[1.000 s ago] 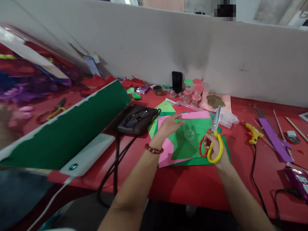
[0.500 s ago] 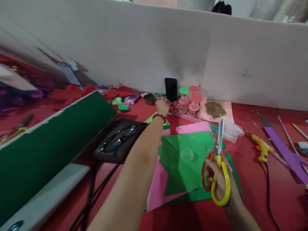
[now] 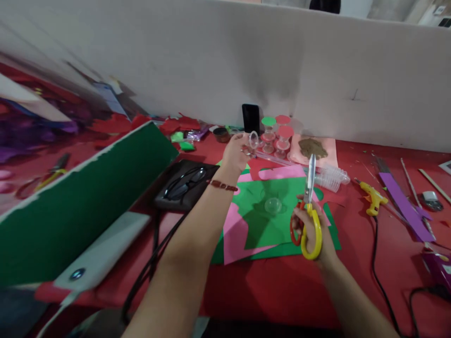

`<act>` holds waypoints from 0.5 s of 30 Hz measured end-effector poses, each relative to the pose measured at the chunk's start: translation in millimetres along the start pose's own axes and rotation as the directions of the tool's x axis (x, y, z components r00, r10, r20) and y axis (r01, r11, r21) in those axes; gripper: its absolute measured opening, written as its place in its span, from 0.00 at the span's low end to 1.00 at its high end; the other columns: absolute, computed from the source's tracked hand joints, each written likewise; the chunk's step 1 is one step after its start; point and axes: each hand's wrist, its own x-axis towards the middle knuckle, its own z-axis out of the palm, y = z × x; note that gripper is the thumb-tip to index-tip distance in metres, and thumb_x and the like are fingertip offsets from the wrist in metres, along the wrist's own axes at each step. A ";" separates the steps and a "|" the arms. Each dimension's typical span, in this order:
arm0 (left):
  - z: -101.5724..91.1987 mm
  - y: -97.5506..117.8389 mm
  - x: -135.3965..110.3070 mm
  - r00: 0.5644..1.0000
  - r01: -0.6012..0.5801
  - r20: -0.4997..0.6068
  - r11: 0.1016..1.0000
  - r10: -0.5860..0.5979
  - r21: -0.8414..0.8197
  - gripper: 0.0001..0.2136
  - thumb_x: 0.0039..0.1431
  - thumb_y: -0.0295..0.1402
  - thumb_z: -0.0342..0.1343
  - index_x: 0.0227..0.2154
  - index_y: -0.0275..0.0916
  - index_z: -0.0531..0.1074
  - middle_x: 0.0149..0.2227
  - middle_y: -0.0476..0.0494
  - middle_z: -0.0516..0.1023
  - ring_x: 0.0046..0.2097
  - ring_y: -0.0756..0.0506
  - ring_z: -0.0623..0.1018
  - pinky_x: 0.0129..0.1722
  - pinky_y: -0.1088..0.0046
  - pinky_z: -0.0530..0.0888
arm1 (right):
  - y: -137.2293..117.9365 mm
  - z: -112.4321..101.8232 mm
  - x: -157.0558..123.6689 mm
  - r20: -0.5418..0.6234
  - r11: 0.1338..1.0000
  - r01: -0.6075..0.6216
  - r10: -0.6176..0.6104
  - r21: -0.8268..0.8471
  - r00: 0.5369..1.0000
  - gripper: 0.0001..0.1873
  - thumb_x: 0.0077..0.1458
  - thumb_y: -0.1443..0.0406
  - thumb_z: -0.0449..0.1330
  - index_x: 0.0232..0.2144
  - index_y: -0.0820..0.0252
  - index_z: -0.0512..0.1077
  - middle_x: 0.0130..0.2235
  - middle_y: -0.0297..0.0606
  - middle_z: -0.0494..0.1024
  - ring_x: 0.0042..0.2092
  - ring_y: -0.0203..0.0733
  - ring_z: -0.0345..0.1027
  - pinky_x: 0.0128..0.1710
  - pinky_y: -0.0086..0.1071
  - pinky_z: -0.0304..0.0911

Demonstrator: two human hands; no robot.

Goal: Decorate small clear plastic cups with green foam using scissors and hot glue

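Observation:
Between the fingertips of my left hand (image 3: 237, 152) is a small clear plastic cup (image 3: 253, 139), held up with its round rim showing. My right hand (image 3: 313, 230) is wrapped round the scissors (image 3: 310, 206), which have one red and one yellow handle; their blades point up and look closed. Below and between my hands, a clear round plastic piece (image 3: 273, 205) rests on the green sheet (image 3: 271, 230). Pink paper (image 3: 234, 234) lies under that sheet, and its edges stick out.
Cups with pink and green tops (image 3: 284, 132) stand near a dark phone (image 3: 251, 119). Brown powder (image 3: 313, 148) sits on pale paper. At right are stacked clear cups (image 3: 333, 177) and a yellow glue gun (image 3: 372, 197); at left, glasses (image 3: 185, 183) and a green board (image 3: 88, 202).
My left hand has drawn back from the far side and raised the clear cup, which now shows plainly. My right hand still grips the scissors. The camera view has shifted.

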 end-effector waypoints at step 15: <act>-26.7 -60.2 -169.9 0.878 0.463 0.252 0.856 -0.407 -0.230 0.22 0.78 0.42 0.43 0.59 0.35 0.75 0.37 0.39 0.85 0.33 0.46 0.85 0.36 0.73 0.82 | 2.8 -2.4 4.5 0.192 0.980 0.187 -0.171 -0.070 0.966 0.33 0.41 0.49 0.77 0.46 0.52 0.71 0.24 0.22 0.71 0.21 0.30 0.65 0.18 0.24 0.55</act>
